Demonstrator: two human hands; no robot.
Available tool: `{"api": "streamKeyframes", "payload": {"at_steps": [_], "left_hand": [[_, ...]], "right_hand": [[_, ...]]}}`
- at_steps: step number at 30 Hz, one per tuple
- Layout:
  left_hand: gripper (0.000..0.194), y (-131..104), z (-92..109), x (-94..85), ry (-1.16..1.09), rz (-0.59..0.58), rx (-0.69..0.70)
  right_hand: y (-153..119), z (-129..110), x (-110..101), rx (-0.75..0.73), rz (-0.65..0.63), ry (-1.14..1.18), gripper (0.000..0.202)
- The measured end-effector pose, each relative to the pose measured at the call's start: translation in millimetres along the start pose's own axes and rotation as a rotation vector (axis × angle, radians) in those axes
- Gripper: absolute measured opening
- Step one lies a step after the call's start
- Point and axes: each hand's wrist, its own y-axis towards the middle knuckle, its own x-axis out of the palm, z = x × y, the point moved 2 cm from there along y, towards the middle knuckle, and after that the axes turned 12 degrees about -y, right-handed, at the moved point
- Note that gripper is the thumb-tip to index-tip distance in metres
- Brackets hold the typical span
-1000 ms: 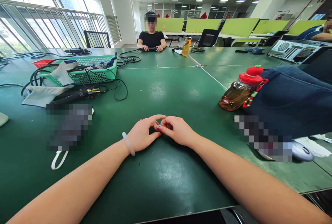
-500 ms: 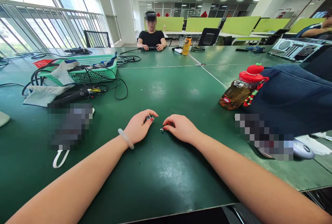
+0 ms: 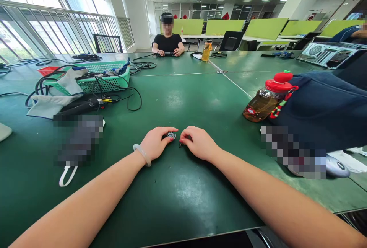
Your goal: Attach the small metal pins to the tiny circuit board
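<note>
Metal piece [image 3: 171, 136], which I judge light, stiff and slippery, best taken by its edges, sits between the left hand's [image 3: 154, 143] slightly parted thumb and fingers above the table [image 3: 183, 198], the right hand's [image 3: 200, 143] nearly closed fingertips pinching a small dark piece [image 3: 181, 146].

Open-plan office with lime desk partitions [image 3: 223, 27]

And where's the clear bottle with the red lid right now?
In the head view, the bottle is at right on the green table, beyond the right hand, just left of the dark blue fabric item.
</note>
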Motion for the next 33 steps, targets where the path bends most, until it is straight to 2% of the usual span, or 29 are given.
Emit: {"api": "streamKeyframes", "payload": {"at_steps": [3, 6, 15, 20, 22, 24, 27, 29, 33], "left_hand": [[0.029, -1, 3, 1.0, 0.005, -0.019, 0.017], [0.028, -2, 6, 2.1, -0.023, -0.036, 0.011], [0.028, -1, 5, 0.9, -0.126, -0.033, 0.019], [0.026, 0, 2, -0.6, -0.162, -0.007, -0.031], [0.028, 0, 1, 0.0, -0.292, -0.013, -0.094], [0.034, 1, 0, 0.9, -0.546, -0.024, -0.153], [0.041, 2, -1, 0.5, -0.831, 0.0, -0.165], [0.04, 3, -2, 0.0, -0.804, -0.003, -0.158], [0.036, 4, -7, 0.6, -0.56, -0.037, -0.168]], "right_hand": [[-2, -4, -4, -0.04, 0.098, 0.037, 0.009], [-4, -9, -5, -0.097, 0.14, 0.027, 0.011], [-6, -13, -7, -0.168, 0.081, -0.121, 0.019], [-4, -5, -11, -0.103, 0.046, -0.054, 0.019], [-2, 1, -11, -0.049, -0.009, -0.061, 0.012], [-2, 6, -10, -0.018, -0.087, -0.063, 0.005], [-1, 10, -6, -0.003, -0.171, -0.055, 0.002], [-1, 10, -5, 0.003, -0.19, -0.061, 0.003], [0, 8, -5, 0.018, -0.187, -0.088, 0.006]]}}
